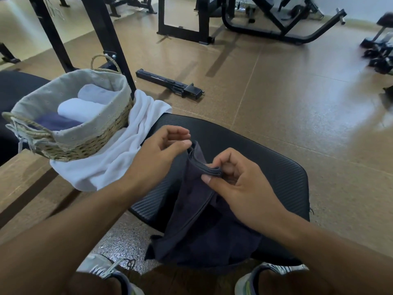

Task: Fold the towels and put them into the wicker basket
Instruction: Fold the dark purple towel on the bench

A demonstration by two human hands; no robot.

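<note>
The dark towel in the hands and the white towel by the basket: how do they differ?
The dark towel is held up by both hands, left hand and right hand; the white towel lies untouched, partly under the wicker basket. Neither is in the basket yet.

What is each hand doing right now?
Left hand: pinches the dark towel at its top corner.
Right hand: pinches the towel's folded edge.

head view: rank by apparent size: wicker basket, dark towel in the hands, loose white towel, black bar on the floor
1. wicker basket
2. dark towel, about the same as the basket; it is nearer the camera, so unsure
3. white towel, partly hidden under the basket
4. black bar, smallest, also farthest
</note>
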